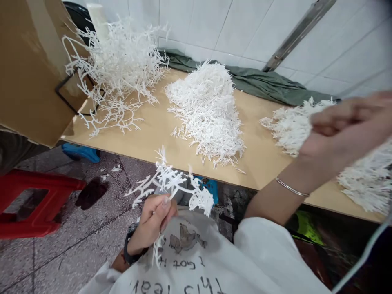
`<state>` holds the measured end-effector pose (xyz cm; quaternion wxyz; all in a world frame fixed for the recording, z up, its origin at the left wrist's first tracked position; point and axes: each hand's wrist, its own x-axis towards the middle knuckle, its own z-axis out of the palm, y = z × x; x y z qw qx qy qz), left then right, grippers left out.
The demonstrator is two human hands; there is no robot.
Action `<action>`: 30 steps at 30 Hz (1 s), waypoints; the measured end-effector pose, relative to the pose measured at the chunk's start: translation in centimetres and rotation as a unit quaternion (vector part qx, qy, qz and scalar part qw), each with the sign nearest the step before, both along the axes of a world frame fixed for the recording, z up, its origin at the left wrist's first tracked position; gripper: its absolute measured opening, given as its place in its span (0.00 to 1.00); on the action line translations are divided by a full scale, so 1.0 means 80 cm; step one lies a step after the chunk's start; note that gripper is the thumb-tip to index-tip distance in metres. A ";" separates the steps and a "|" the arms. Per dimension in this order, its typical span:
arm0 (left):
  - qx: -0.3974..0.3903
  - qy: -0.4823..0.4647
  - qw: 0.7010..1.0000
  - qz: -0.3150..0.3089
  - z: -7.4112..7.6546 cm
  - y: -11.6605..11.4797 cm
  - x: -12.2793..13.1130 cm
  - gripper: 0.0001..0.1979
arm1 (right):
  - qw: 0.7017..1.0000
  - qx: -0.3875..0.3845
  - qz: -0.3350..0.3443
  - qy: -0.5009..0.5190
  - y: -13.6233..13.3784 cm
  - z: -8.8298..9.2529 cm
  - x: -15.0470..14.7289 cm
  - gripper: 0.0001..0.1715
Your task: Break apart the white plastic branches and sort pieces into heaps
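My left hand [157, 217] is closed on the stem of a white plastic branch [171, 177], holding it in front of my shirt. Its twigs fork like coral, with denser tufts at the top and right, and one end hangs below the hand. My right hand [339, 122] is raised over the right end of the table, blurred by motion. Its fingers look curled, but whether they hold anything cannot be made out. Just behind and beneath it lies a heap of small white sprigs [290, 126]. Another pile of white sprigs [211, 114] lies mid-table.
A tangle of bare white branches [119, 65] stands at the table's [137, 141] left, next to a cardboard box [33, 69]. Green cloth [269, 87] runs along the tiled wall. A red stool [36, 204] and a blue stool [81, 152] stand on the floor. A pale cable [364, 253] hangs lower right.
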<state>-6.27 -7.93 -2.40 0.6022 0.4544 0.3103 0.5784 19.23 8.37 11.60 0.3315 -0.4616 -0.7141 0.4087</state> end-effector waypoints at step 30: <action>-0.099 0.249 0.962 -0.057 0.037 0.056 -0.001 0.24 | 0.751 0.618 0.137 -0.189 -0.031 -0.108 -0.090 0.35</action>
